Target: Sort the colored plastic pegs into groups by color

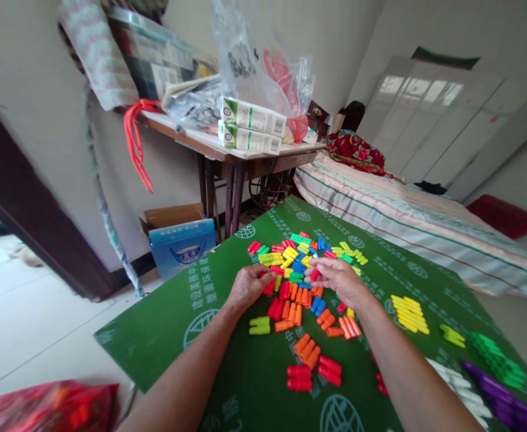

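Observation:
A heap of small plastic pegs in red, orange, yellow, green and blue lies on a green printed board. My left hand rests on the left side of the heap, fingers curled round a red peg. My right hand sits on the right side, fingertips pinched on a red peg. Loose orange pegs and red pegs lie nearer to me between my forearms.
Sorted rows lie at the right: yellow pegs, green pegs, white pegs, purple pegs. A cluttered table stands behind, a blue box on the floor, a bed at the right, a red bag at the lower left.

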A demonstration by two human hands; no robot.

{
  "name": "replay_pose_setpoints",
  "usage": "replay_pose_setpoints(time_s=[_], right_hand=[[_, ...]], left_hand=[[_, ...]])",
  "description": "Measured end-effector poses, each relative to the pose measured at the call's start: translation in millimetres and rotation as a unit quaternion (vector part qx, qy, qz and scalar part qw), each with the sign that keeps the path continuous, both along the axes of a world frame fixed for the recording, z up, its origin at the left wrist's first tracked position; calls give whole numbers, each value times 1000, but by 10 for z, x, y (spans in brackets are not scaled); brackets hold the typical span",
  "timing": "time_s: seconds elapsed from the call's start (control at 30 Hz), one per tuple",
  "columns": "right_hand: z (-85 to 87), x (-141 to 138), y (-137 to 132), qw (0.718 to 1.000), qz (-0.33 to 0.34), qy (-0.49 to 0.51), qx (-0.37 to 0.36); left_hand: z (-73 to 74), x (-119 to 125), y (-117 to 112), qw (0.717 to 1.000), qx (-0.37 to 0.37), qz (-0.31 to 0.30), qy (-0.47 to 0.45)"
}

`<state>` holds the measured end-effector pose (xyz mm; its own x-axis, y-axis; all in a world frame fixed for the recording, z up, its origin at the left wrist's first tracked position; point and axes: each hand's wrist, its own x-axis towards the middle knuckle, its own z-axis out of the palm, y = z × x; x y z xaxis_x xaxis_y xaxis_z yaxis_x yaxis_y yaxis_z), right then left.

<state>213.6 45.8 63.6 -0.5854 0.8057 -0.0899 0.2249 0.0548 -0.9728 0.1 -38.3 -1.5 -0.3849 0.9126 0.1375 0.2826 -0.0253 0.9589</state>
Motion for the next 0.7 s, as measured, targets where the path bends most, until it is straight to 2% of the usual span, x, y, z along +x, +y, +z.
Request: replay_pose_setpoints(time_s=[0.07, 0.13, 0.27, 0.37, 0.53, 0.63, 0.7], right_hand=[[61, 150, -113, 996, 2, 62, -69], [121, 304, -224, 992, -2, 84, -97], [230, 698, -397, 996, -34, 54, -70], [262, 1092, -475, 996, -86, -6, -27], [103, 1761, -604, 973, -170, -148, 48], [-66, 2006, -686, 962, -150, -202, 106], [-142, 2061, -729, 953, -124, -239, 143]], left_hand=[[17, 0, 1, 1000, 2, -2, -4], [34, 5, -4, 1000, 4, -1, -8], [69, 27, -18, 1000, 8, -4, -21], [91, 40, -7, 999, 13, 7, -32], [96, 37, 36, 999, 9, 16, -30], [81, 29, 47, 1000, 8, 18, -10], [71, 27, 49, 1000, 7, 21, -4]])
